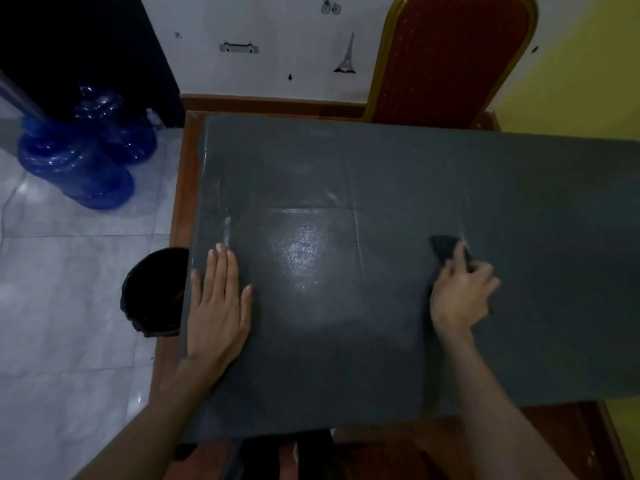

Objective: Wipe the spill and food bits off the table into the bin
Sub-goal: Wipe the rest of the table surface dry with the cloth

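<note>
A dark grey sheet covers the wooden table (pixel 381 161). My right hand (pixel 462 292) presses a dark cloth (pixel 445 247) onto the sheet right of the middle, its fingers curled over the cloth. My left hand (pixel 220 303) lies flat, fingers apart, near the sheet's left edge. A shiny wet patch (pixel 301 252) sits between the hands. A pale streak (pixel 227 230) lies just beyond my left fingertips. A black bin (pixel 156 292) stands on the floor against the table's left edge, partly hidden under it.
A red padded chair (pixel 450 57) with a gold frame stands behind the table at the far right. Blue water jugs (pixel 79 157) stand on the tiled floor at the left, below a dark cabinet (pixel 69 46). The wall behind is white with small decals.
</note>
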A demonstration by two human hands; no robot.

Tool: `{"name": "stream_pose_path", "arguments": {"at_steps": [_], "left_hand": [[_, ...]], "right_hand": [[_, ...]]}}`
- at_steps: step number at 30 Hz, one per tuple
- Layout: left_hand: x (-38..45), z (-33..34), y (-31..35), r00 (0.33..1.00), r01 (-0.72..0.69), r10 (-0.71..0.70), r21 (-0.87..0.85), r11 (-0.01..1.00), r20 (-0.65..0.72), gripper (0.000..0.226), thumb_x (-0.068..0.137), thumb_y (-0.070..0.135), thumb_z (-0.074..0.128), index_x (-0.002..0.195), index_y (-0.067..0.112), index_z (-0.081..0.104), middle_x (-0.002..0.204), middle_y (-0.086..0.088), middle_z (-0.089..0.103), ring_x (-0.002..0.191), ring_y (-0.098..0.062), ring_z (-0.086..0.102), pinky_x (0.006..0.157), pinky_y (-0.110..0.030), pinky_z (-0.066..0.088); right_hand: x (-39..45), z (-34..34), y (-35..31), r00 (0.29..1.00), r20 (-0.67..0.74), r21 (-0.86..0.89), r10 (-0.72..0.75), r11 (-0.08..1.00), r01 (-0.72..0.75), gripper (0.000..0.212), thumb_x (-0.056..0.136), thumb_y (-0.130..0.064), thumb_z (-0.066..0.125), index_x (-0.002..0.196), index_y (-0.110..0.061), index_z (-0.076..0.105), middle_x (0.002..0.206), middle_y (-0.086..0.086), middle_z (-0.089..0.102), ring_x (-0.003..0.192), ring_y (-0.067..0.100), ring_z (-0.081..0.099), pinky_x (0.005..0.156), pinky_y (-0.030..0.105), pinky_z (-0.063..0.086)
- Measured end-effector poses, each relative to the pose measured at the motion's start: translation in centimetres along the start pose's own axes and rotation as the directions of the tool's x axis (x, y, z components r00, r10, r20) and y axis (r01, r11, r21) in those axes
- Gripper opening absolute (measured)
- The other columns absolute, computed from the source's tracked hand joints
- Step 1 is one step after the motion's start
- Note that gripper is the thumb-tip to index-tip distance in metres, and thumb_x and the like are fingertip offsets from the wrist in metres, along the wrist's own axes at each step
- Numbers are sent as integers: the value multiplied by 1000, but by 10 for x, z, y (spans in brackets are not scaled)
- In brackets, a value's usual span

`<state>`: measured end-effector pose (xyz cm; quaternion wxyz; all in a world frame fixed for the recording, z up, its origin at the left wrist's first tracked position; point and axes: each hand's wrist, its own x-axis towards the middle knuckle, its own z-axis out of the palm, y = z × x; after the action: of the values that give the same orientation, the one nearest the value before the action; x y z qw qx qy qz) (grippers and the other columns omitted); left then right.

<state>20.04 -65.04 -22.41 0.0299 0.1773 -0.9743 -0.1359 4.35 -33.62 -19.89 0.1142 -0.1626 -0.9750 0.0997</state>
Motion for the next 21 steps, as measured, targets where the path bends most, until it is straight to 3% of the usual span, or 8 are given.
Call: {"name": "stream_pose_path", "arguments": {"at_steps": [2, 4, 8, 11, 14, 17, 19, 21], "left_hand": [[-11, -2, 7, 999, 33, -33, -7, 999, -36, 59, 104, 30, 25, 154, 0, 15, 163, -14, 11, 152, -23, 6, 123, -44, 0], [-35, 1, 21, 993, 97, -101, -60, 994, -67, 57, 103, 25, 27, 152, -2, 18, 162, -16, 14, 151, -26, 10, 123, -40, -4], [-89, 16, 46, 985, 153, -159, -98, 983, -65, 56, 103, 24, 25, 151, -4, 22, 160, -18, 18, 149, -29, 16, 123, -40, -1], [-91, 15, 43, 977, 190, -197, -94, 977, -78, 57, 102, 26, 24, 151, -4, 22, 160, -19, 20, 149, -30, 16, 123, -36, -4], [-89, 14, 47, 975, 200, -207, -94, 975, -83, 58, 102, 28, 24, 151, -3, 22, 160, -19, 20, 150, -30, 15, 123, -36, -3], [-90, 14, 52, 975, 196, -203, -86, 977, -87, 58, 102, 29, 25, 151, -2, 22, 161, -17, 19, 150, -28, 13, 123, -40, -1], [-90, 14, 51, 980, 178, -185, -90, 980, -79, 57, 103, 29, 24, 151, -1, 23, 161, -16, 19, 150, -27, 14, 123, -40, -1], [-91, 14, 48, 981, 164, -173, -104, 981, -84, 55, 103, 26, 25, 150, -1, 27, 160, -16, 22, 149, -28, 17, 123, -41, 2]], "right_hand": [[-14, -6, -15, 999, -19, 15, 46, 999, -46, 38, 95, -29, 53, 133, -23, 53, 111, 18, 49, 100, 41, 47, 68, 53, 53], [-64, -11, -57, 977, -8, 97, -213, 972, 213, 43, 92, -30, 58, 134, -24, 52, 105, 13, 53, 93, 34, 50, 61, 45, 53], [-178, -14, -100, 675, 120, 201, -728, 684, 701, 53, 85, -29, 68, 135, -24, 53, 101, 6, 58, 89, 26, 55, 52, 34, 54], [-140, -19, -37, 768, 145, 108, -624, 781, 615, 60, 81, -28, 70, 137, -31, 50, 104, 6, 57, 92, 31, 54, 54, 38, 55], [-75, -35, 61, 951, 172, -5, -256, 965, 261, 50, 94, -27, 58, 142, -33, 45, 115, 14, 50, 104, 38, 46, 63, 47, 51], [-63, -43, 84, 997, 61, 1, -38, 999, 38, 43, 98, -26, 52, 141, -28, 49, 117, 18, 47, 106, 40, 43, 64, 49, 51], [-98, -42, 47, 990, 22, 70, -139, 988, 137, 47, 94, -29, 57, 140, -28, 49, 113, 14, 52, 100, 35, 48, 66, 47, 53], [-162, -40, 12, 863, 28, 157, -504, 855, 495, 48, 92, -29, 61, 139, -27, 51, 106, 7, 58, 89, 28, 53, 62, 39, 51]]}}
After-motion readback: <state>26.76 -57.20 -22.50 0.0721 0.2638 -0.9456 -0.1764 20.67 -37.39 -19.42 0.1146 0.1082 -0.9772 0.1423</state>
